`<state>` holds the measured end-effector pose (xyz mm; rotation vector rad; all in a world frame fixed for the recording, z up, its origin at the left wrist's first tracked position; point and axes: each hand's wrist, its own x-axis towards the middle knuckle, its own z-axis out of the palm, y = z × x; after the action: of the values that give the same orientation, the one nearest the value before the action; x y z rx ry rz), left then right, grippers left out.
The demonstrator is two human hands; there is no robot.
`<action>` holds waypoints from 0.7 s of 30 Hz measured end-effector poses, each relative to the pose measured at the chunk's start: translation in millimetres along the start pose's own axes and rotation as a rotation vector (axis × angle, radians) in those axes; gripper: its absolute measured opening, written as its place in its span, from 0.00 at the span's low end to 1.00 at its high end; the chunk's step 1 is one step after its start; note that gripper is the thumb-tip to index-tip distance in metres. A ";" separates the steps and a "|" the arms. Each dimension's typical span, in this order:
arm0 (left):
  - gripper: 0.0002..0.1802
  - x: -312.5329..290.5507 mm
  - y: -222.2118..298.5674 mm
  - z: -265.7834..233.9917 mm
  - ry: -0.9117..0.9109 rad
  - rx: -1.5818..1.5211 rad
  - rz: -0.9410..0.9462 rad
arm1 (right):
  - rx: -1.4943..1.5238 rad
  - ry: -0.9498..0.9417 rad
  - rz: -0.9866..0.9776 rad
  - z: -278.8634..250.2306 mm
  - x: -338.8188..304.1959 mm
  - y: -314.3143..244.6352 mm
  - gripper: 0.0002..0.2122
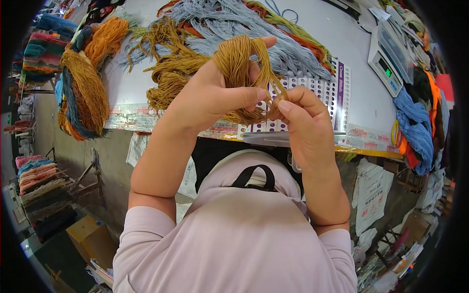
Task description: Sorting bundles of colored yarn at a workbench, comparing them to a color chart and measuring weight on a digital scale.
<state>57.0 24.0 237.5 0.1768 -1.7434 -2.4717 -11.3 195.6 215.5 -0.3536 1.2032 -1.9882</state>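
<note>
A skein of golden-brown thread (233, 57) is looped over my left hand (215, 90), whose fingers curl round it with the thumb across the front. Close by on the right, the thumb and forefinger of my right hand (303, 115) pinch a few strands drawn from the skein. Looser strands hang between and below both hands. More golden-brown thread (178, 71) lies on the table behind my left wrist. Under my right hand, a long grey metal piece (266, 138) crosses the table's front edge; my wrist partly hides it. Cards with rows of holes (320, 90) lie beyond.
Light blue skeins (220, 24) with orange and green ones cover the far table. Brown, orange and dark thread bundles (83, 93) hang over the left edge. A digital scale (386, 66) stands at the right, by blue thread (415, 122). Yarn racks (41, 180) stand at left.
</note>
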 end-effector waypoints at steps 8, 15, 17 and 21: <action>0.37 7.6 -1.9 -0.8 -0.031 -0.021 -0.105 | -0.140 -0.138 0.028 -7.5 13.8 5.6 0.04; 0.03 -49.1 3.9 -217.5 0.391 -0.329 -0.199 | 0.485 -0.076 -0.136 -198.9 -31.4 -78.8 0.11; 0.02 -70.3 25.1 -265.6 0.672 -0.275 -0.056 | 0.428 0.180 -0.186 -286.5 -67.2 -123.2 0.09; 0.13 -132.2 62.0 -407.5 1.032 -0.598 0.164 | 0.387 0.841 -0.292 -521.5 -179.0 -198.8 0.08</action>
<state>253.8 -354.5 164.2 0.9674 -0.5603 -2.0207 -288.6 706.5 141.0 0.5972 1.2332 -2.6791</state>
